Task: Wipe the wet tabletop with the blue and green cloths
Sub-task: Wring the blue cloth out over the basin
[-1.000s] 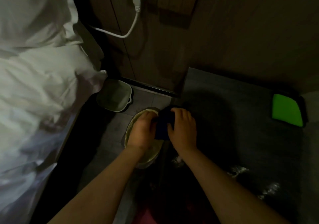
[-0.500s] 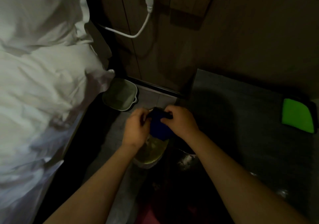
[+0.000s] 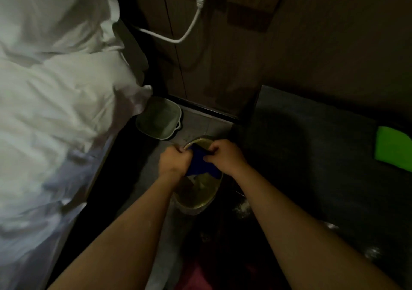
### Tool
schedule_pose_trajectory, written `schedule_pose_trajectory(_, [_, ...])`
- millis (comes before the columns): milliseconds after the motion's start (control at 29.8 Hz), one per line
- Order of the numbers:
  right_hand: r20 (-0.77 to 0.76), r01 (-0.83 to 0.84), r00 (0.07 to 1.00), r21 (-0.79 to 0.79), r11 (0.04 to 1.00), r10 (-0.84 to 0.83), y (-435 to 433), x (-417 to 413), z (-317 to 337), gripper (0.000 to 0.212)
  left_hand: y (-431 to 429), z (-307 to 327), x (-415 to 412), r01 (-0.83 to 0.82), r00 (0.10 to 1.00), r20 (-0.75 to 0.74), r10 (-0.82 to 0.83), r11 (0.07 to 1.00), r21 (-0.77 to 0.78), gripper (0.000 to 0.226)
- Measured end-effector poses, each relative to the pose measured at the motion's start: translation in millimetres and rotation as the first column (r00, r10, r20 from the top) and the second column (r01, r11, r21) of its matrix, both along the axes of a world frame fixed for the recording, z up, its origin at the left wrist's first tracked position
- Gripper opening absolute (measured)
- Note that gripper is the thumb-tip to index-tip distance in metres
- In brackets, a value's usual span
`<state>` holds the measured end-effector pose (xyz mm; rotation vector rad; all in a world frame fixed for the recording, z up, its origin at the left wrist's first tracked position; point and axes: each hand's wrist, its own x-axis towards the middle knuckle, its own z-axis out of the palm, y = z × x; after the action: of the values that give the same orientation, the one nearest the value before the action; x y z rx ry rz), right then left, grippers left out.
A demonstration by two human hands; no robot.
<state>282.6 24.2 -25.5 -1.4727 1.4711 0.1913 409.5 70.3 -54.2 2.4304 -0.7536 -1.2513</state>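
Observation:
The blue cloth (image 3: 200,163) hangs bunched between my two hands, over a round pale bucket (image 3: 201,200) on the floor. My left hand (image 3: 174,161) grips its left side and my right hand (image 3: 225,155) grips its right side, fingers closed on the fabric. The green cloth (image 3: 393,150) lies flat at the far right edge of the dark tabletop (image 3: 312,155), well away from both hands. Shiny wet patches (image 3: 372,250) show on the tabletop near its front right.
A bed with white bedding (image 3: 55,100) fills the left. A grey basin (image 3: 159,121) sits on the floor by the wall. A white cable (image 3: 187,33) hangs on the wooden wall panel. The floor strip between bed and table is narrow.
Both hands have gone from pressing the cloth together to pulling its sides slightly apart above the bucket. The view has shifted a little, so the bucket and cloths sit further right.

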Motion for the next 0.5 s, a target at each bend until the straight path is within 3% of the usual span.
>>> schedule_pose_trajectory(101, [0.067,0.007,0.998,0.010,1.000,-0.007,4.7,-0.3,-0.5,0.024,5.9,3.2,0.4,-0.085,0.995,-0.051,0.081,0.992,-0.089,0.030])
schedule_pose_trajectory(168, [0.149,0.017,0.989,0.022,1.000,-0.021,9.4,-1.8,2.5,0.026,12.1,8.9,-0.1,-0.067,0.995,-0.087,0.049,0.975,-0.212,0.025])
schedule_pose_trajectory(269, [0.187,0.009,0.982,-0.034,0.999,-0.002,14.1,-8.5,0.0,0.028,21.9,20.5,6.6,0.234,0.972,0.105,-0.210,0.888,-0.395,0.016])
schedule_pose_trajectory(370, [0.221,0.010,0.975,-0.048,0.999,0.000,18.2,-14.0,-3.9,0.045,27.7,32.8,8.7,0.553,0.832,0.330,-0.446,0.713,-0.431,0.008])
schedule_pose_trajectory(437, [0.247,0.002,0.969,-0.026,1.000,0.005,21.2,-15.1,-3.4,0.062,28.2,36.1,5.5,0.630,0.776,0.377,-0.506,0.646,-0.431,0.016])
schedule_pose_trajectory(504, [0.240,-0.008,0.970,-0.070,0.998,0.025,24.4,-16.2,-2.5,0.069,25.4,37.6,1.2,0.637,0.770,0.393,-0.502,0.634,-0.438,0.014])
